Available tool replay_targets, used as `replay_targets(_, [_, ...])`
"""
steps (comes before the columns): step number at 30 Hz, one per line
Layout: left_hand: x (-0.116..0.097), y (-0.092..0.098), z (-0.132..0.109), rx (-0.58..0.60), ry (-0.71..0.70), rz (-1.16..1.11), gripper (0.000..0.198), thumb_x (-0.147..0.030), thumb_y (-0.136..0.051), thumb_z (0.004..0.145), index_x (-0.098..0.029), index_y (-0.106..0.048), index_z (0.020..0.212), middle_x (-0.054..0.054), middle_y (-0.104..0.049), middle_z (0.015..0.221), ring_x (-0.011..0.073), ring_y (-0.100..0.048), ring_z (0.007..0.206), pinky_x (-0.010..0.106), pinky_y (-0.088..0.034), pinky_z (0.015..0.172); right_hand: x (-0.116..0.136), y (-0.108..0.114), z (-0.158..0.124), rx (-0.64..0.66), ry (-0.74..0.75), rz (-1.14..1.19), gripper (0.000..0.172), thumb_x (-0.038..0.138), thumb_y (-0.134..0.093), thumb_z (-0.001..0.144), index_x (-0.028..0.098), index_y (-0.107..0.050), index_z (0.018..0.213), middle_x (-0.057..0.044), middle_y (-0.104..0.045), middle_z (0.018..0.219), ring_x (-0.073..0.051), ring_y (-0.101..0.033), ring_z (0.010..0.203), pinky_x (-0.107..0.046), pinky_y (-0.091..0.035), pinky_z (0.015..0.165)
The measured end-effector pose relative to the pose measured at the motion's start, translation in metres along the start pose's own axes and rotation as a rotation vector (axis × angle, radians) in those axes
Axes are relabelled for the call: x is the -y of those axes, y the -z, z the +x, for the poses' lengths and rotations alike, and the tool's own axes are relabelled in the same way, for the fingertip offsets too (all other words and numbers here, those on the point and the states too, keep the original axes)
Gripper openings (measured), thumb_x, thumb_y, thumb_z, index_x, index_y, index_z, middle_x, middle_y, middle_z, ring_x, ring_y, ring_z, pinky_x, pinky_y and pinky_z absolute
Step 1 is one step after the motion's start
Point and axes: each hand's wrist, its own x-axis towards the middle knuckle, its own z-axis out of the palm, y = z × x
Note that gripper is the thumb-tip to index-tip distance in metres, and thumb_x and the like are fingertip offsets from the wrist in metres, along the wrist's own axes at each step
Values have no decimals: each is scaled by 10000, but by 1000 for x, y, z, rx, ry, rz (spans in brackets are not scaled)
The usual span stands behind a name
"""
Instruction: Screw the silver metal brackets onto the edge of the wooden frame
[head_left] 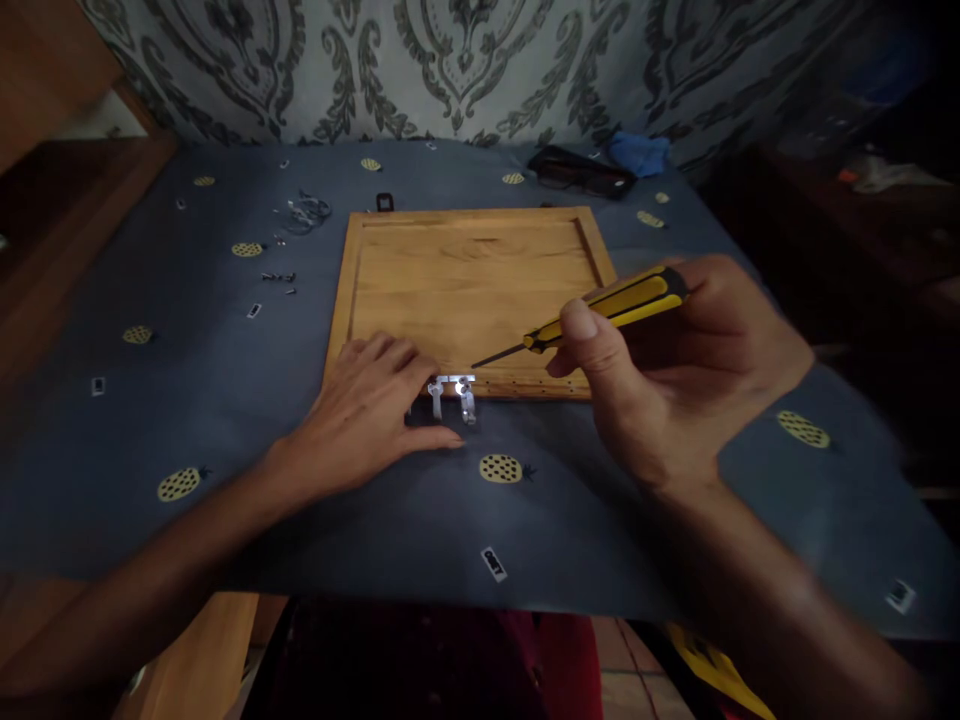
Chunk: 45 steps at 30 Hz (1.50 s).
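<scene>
My right hand (667,370) is closed around the handle of a yellow and black screwdriver (611,305). Its thin dark shaft points down and left, with the tip just above a shiny metal hook rack (454,385). The rack lies along the near edge of a framed wooden board (472,280), its hooks jutting toward me. My left hand (375,410) presses the rack's left part against the board, fingers on the wood and thumb stretched out below the hooks. The left end of the rack is hidden under that hand. Small dark holes show along the board's edge to the right.
Several small screws (278,277) lie on the patterned blue tablecloth (202,370) left of the board. Behind them are a clear tangled item (306,212) and a small black square piece (385,202). Dark glasses (581,174) and a blue cloth (639,154) sit at the back right.
</scene>
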Motion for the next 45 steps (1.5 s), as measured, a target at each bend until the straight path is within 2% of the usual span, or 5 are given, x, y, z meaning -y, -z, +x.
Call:
replay_targets(4, [-9, -3, 4, -22, -51, 36, 593, -637, -796, 851, -168, -708, 1202, 106, -687, 1147, 330, -597, 1133, 485, -470, 996, -1, 4, -2, -2, -15, -45, 299, 412, -845, 855, 286, -590, 765, 29, -633, 667, -157, -594, 503, -332, -432, 467])
replay_targets(13, [-10, -4, 14, 19, -61, 104, 605, -682, -757, 858, -137, -739, 1120, 120, -687, 1122, 343, -591, 1132, 498, -464, 979, -1, 6, 1, -10, 24, -65, 320, 421, -845, 833, 264, -581, 742, 57, -597, 646, -133, -543, 497, -283, -400, 458])
replay_targets(19, [-9, -7, 15, -11, -66, 90, 662, -761, -680, 866, -148, -746, 1110, 115, -691, 1111, 335, -596, 1113, 486, -453, 969, 8, 10, 0, 47, -83, -79, 276, 390, -861, 834, 299, -610, 763, 28, -629, 690, -182, -579, 554, -349, -441, 505])
replay_targets(29, [-8, -8, 16, -9, -53, 74, 503, -630, -765, 886, -159, -734, 1059, 97, -679, 1076, 322, -603, 1087, 472, -459, 947, 11, 11, -1, 95, -108, -48, 224, 291, -842, 855, 315, -630, 787, 14, -629, 717, -186, -568, 591, -365, -479, 542])
replay_targets(45, [-7, -15, 12, -56, -54, 39, 487, -612, -769, 891, -164, -720, 1076, 93, -676, 1060, 314, -597, 1071, 444, -427, 920, 10, 5, -5, 71, -127, 25, 193, 228, -861, 810, 297, -681, 799, 14, -624, 709, -170, -557, 564, -351, -414, 487])
